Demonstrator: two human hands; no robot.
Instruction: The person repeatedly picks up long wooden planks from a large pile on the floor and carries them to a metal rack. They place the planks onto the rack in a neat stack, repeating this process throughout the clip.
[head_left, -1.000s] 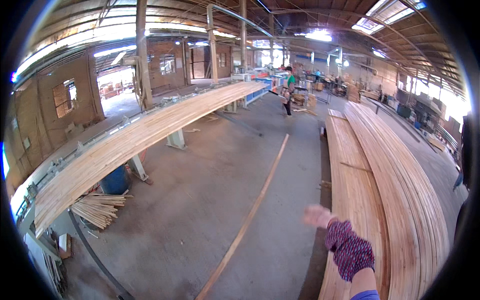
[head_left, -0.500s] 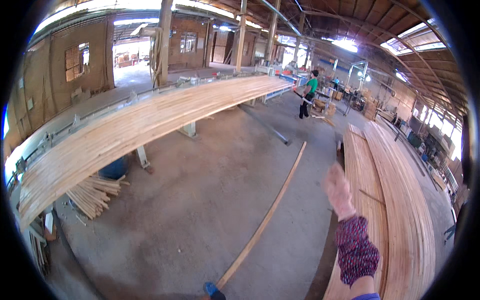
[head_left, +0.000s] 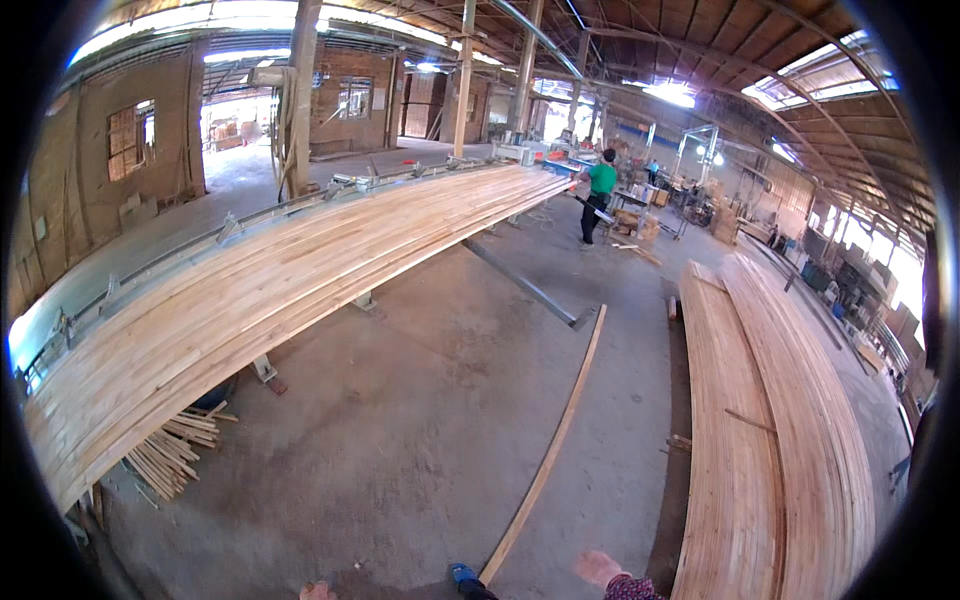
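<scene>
At the bottom edge, my right hand [head_left: 600, 568] hangs over the concrete floor in a dark red patterned sleeve cover, between a long wooden strip and the stacked boards. Its fingers are blurred, and no object shows in it. Only a bit of my left hand [head_left: 318, 592] shows at the lower rim; its fingers are mostly cut off. The long wooden strip [head_left: 550, 445] lies on the floor by my blue shoe [head_left: 463, 573]. On the right, long wooden boards [head_left: 735, 480] lie in two stacks side by side, a short stick [head_left: 750, 419] across them.
A long bench on the left bears wide wooden boards [head_left: 290, 260]. Under it is a heap of thin sticks [head_left: 175, 452]. A metal bar [head_left: 525, 285] juts out low over the floor. A person in green [head_left: 600, 190] stands at the bench's far end.
My right hand has dropped from above the right-hand boards to the lower edge. A bit of my left hand has come into view. The far person has turned toward the bench.
</scene>
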